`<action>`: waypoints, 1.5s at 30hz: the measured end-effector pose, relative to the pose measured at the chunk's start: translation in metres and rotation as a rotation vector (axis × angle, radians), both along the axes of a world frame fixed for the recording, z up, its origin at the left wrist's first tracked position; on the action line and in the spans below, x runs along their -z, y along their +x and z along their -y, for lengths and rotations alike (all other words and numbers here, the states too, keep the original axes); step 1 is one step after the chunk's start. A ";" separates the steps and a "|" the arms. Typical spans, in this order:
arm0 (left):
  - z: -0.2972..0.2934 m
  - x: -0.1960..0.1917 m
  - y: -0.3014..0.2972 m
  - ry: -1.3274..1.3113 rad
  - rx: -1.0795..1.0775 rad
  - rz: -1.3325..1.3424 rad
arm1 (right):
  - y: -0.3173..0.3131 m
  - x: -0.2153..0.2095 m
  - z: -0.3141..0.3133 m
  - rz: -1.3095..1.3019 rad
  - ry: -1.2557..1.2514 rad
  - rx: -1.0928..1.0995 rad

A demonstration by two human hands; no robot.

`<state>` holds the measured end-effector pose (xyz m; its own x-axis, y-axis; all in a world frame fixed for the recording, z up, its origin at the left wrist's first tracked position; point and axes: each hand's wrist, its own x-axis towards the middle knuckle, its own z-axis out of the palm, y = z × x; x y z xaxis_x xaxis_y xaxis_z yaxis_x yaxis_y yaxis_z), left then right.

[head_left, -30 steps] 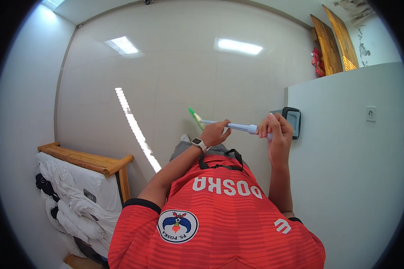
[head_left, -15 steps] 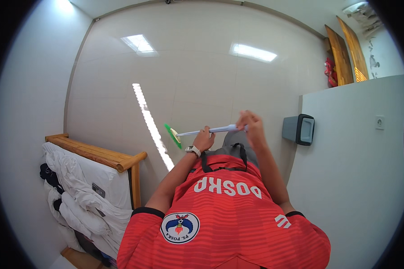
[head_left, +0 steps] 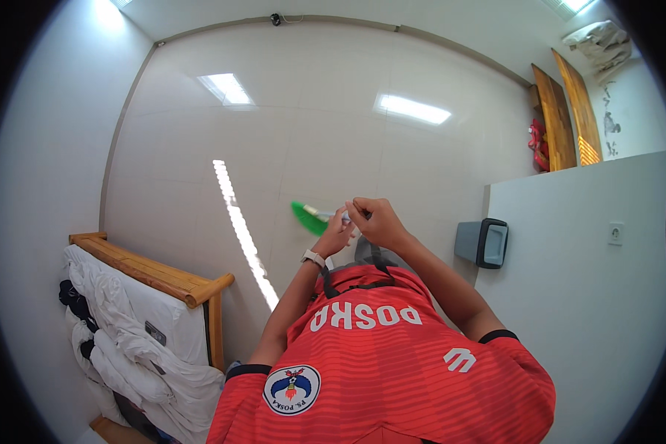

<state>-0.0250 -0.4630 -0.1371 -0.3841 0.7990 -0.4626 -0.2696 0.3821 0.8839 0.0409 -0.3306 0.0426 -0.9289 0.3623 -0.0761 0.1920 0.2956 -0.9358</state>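
A broom (head_left: 314, 211) with a green bristle head, a pale cream neck and a white handle is held low in front of my body, its head pointing left. My left hand (head_left: 335, 237), a light-banded watch on its wrist, is closed around the handle close to the head, some fingers showing past it. My right hand (head_left: 379, 224) is closed on the handle's upper end, right up against the left one. The hands hide most of the handle. The bristles look slightly blurred, and whether they touch the floor I cannot tell.
At the left stands a wooden-framed bed (head_left: 148, 266) with rumpled white bedding (head_left: 115, 318). A grey bin (head_left: 481, 244) is beside the white wall on the right. Wooden boards (head_left: 559, 118) and red items (head_left: 538, 144) are at the far right. Pale tiles cover the floor (head_left: 288, 133).
My right hand has come left to meet my left hand, and the handle looks much shorter in view. The green head has swung right and turned its broad side toward me.
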 end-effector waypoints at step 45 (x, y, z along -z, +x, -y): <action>-0.028 0.052 0.081 0.265 0.151 -0.109 | 0.078 -0.002 0.050 -0.304 0.325 0.364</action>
<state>0.0564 -0.4347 -0.1890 -0.2876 0.9381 -0.1932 -0.1256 0.1630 0.9786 0.1191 -0.3808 0.0446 -0.7025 0.6232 0.3437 0.0716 0.5425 -0.8370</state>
